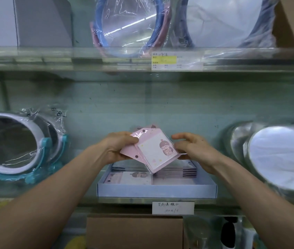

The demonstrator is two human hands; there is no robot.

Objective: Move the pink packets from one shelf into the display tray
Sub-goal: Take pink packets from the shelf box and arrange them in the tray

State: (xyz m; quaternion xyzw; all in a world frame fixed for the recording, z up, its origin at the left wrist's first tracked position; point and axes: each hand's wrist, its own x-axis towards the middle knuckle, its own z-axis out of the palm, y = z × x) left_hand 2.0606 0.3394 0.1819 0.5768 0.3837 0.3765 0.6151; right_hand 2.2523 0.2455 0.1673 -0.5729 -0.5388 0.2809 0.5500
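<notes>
Left first: a round mirror with a white rim on a teal plastic stand [15, 142], bagged in clear film, stands on the middle shelf. Both bare forearms reach in from the bottom corners and meet at centre.

The left hand [119, 148] pinches a small fan of pink packets [153, 150]. They are flat, square and plastic-sleeved, and the front one has a white panel with a cartoon girl. The thumb lies on top at the left edge and the fingers are curled underneath. At least two packets are fanned, and the front one is tilted with its lower corner pointing down. They are held in the air just above the display tray, not touching it.

The right hand [194, 151] has its fingers curled onto the front packet's right edge. Its thumb sticks out above, apart from the packet.

Below the hands, a shallow pale blue cardboard display tray [157, 191] sits at the shelf's front edge. Inside it, one pink packet lies flat at the left [130, 177] and a stack of them lies at the back right [176, 171].

A white handwritten label [173, 207] is fixed to the shelf lip under the tray, and a brown cardboard box [133, 230] stands below that. On the upper shelf are blue and pink rings in clear film [128, 27], with a printed price tag with a yellow patch [176, 61] on that shelf's edge.

Far right: a round silver-rimmed mirror [283, 157], tilted and blurred.
</notes>
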